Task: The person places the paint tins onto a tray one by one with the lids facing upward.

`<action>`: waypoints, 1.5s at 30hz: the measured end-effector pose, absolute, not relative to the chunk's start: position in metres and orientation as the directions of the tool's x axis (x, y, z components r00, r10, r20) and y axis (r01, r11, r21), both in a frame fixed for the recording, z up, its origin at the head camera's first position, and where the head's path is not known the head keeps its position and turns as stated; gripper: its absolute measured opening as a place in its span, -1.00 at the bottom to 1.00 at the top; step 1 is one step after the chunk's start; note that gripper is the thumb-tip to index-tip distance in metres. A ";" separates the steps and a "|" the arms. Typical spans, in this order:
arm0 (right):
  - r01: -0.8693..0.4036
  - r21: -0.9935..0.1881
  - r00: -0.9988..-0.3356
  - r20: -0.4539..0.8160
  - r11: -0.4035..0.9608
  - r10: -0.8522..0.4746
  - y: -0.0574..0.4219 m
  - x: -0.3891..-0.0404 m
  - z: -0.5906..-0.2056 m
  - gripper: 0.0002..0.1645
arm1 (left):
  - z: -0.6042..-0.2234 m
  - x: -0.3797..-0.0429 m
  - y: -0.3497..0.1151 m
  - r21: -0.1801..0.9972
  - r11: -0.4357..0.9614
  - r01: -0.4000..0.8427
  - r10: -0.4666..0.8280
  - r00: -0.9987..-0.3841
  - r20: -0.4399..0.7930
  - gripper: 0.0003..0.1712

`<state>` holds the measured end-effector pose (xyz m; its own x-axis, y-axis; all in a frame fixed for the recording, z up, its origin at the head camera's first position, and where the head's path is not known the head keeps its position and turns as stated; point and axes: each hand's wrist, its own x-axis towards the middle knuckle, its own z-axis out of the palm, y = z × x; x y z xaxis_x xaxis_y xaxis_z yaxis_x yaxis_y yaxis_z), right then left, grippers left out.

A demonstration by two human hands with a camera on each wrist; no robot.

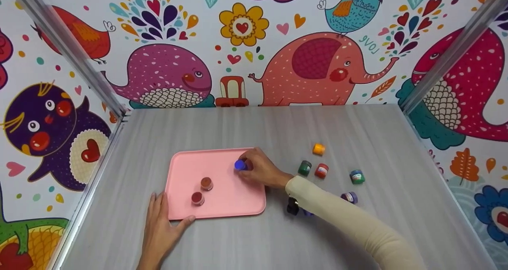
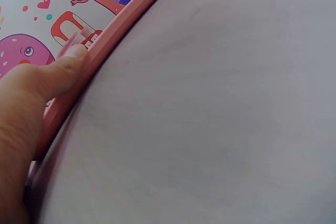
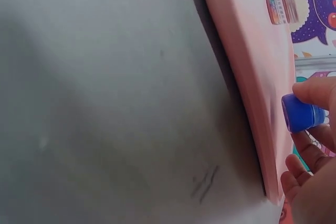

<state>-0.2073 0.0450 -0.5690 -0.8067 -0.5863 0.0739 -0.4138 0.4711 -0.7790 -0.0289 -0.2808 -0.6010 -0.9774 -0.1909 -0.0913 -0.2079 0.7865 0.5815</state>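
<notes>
Two jars, a brown jar [image 1: 206, 184] and a dark red jar [image 1: 197, 199], stand toward the near left corner of the pink tray [image 1: 234, 200]. The right hand [image 1: 260, 168] pinches a blue jar [image 1: 239, 165] near the tray's far right corner; I can't tell if it touches down. The left hand [image 1: 162, 226] rests, fingers loose, at the near left corner, and the left wrist view shows its thumb [image 2: 68, 66] on the tray. Only the head view shows the yellow jar [image 1: 318, 149] and red jar [image 1: 322, 170] past the tray's right edge.
</notes>
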 end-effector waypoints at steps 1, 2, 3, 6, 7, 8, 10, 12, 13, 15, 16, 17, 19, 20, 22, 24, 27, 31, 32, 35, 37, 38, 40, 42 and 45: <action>-0.418 -0.777 -0.805 0.077 0.470 -0.588 0.042 -0.207 -0.570 -0.57 | -0.601 -0.029 -0.281 0.580 0.787 -0.212 -0.193 -0.977 -0.095 0.59; -0.427 -0.772 -0.802 0.084 0.470 -0.591 0.040 -0.207 -0.571 -0.57 | -0.601 -0.029 -0.281 0.578 0.787 -0.217 -0.196 -0.976 -0.099 0.59; -0.437 -0.769 -0.798 0.092 0.467 -0.595 0.037 -0.207 -0.572 -0.57 | -0.601 -0.029 -0.280 0.577 0.787 -0.219 -0.198 -0.975 -0.099 0.59; -0.470 -0.755 -0.781 0.114 0.458 -0.614 0.030 -0.206 -0.574 -0.57 | -0.601 -0.029 -0.280 0.575 0.785 -0.229 -0.208 -0.973 -0.103 0.60; -0.477 -0.754 -0.776 0.120 0.452 -0.619 0.028 -0.206 -0.575 -0.57 | -0.601 -0.029 -0.279 0.576 0.785 -0.230 -0.210 -0.972 -0.104 0.60; -0.481 -0.754 -0.773 0.125 0.447 -0.622 0.026 -0.205 -0.575 -0.57 | -0.601 -0.028 -0.279 0.576 0.784 -0.231 -0.210 -0.972 -0.103 0.60; -0.475 -0.767 -0.771 0.126 0.432 -0.624 0.023 -0.205 -0.576 -0.57 | -0.602 -0.028 -0.279 0.578 0.784 -0.227 -0.207 -0.973 -0.100 0.60; -0.472 -0.778 -0.773 0.140 0.414 -0.619 0.021 -0.207 -0.575 -0.58 | -0.602 -0.027 -0.280 0.580 0.786 -0.215 -0.200 -0.976 -0.090 0.60; -0.469 -0.782 -0.777 0.144 0.410 -0.613 0.020 -0.208 -0.575 -0.58 | -0.603 -0.028 -0.280 0.580 0.788 -0.207 -0.193 -0.977 -0.086 0.60; -0.465 -0.787 -0.782 0.150 0.406 -0.606 0.018 -0.210 -0.574 -0.59 | -0.603 -0.028 -0.280 0.580 0.791 -0.195 -0.186 -0.980 -0.076 0.60; -0.465 -0.787 -0.783 0.151 0.406 -0.603 0.017 -0.211 -0.574 -0.59 | -0.603 -0.028 -0.281 0.580 0.792 -0.190 -0.183 -0.980 -0.072 0.59; -0.467 -0.786 -0.783 0.154 0.406 -0.603 0.016 -0.211 -0.574 -0.59 | -0.603 -0.029 -0.281 0.580 0.793 -0.188 -0.181 -0.981 -0.070 0.59; -0.462 -0.785 -0.786 0.147 0.412 -0.601 0.013 -0.213 -0.573 -0.60 | -0.602 -0.029 -0.281 0.578 0.794 -0.190 -0.181 -0.981 -0.075 0.59; -0.459 -0.787 -0.785 0.142 0.412 -0.603 0.012 -0.213 -0.574 -0.60 | -0.602 -0.029 -0.281 0.578 0.793 -0.194 -0.183 -0.980 -0.077 0.59; -0.449 -0.792 -0.785 0.129 0.413 -0.606 0.009 -0.213 -0.574 -0.61 | -0.601 -0.029 -0.280 0.577 0.792 -0.202 -0.185 -0.979 -0.088 0.60; -0.440 -0.797 -0.785 0.118 0.413 -0.608 0.005 -0.212 -0.575 -0.61 | -0.601 -0.030 -0.280 0.576 0.790 -0.209 -0.186 -0.977 -0.099 0.61; -0.425 -0.805 -0.783 0.099 0.413 -0.614 0.000 -0.210 -0.576 -0.60 | -0.601 -0.030 -0.280 0.577 0.788 -0.216 -0.187 -0.976 -0.109 0.61; -0.440 -0.800 -0.771 0.104 0.407 -0.629 -0.009 -0.208 -0.576 -0.59 | -0.602 -0.029 -0.282 0.576 0.788 -0.218 -0.191 -0.976 -0.109 0.61; -0.446 -0.798 -0.766 0.107 0.404 -0.633 -0.010 -0.208 -0.576 -0.59 | -0.602 -0.029 -0.282 0.576 0.789 -0.215 -0.190 -0.976 -0.104 0.61; -0.472 -0.786 -0.752 0.122 0.400 -0.648 -0.015 -0.206 -0.577 -0.61 | -0.602 -0.028 -0.284 0.577 0.789 -0.213 -0.192 -0.976 -0.099 0.61; -0.487 -0.775 -0.745 0.128 0.402 -0.655 -0.017 -0.205 -0.577 -0.61 | -0.602 -0.028 -0.284 0.577 0.789 -0.213 -0.192 -0.976 -0.098 0.60; -0.495 -0.770 -0.742 0.134 0.402 -0.657 -0.018 -0.204 -0.578 -0.62 | -0.602 -0.028 -0.284 0.577 0.789 -0.212 -0.192 -0.977 -0.098 0.60; -0.509 -0.759 -0.739 0.143 0.406 -0.659 -0.020 -0.204 -0.579 -0.63 | -0.602 -0.028 -0.283 0.579 0.788 -0.209 -0.190 -0.977 -0.095 0.60; -0.531 -0.745 -0.734 0.166 0.404 -0.658 -0.022 -0.204 -0.580 -0.65 | -0.603 -0.028 -0.283 0.582 0.789 -0.196 -0.187 -0.979 -0.076 0.59; -0.549 -0.734 -0.731 0.191 0.399 -0.655 -0.024 -0.205 -0.581 -0.66 | -0.604 -0.028 -0.282 0.586 0.790 -0.179 -0.185 -0.981 -0.051 0.56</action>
<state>-0.2050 -0.0239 -0.5815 -0.7314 -0.6547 0.1907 -0.5490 0.3994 -0.7342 -0.0279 -0.2824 -0.6041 -0.9814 -0.1848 -0.0509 -0.1792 0.7901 0.5861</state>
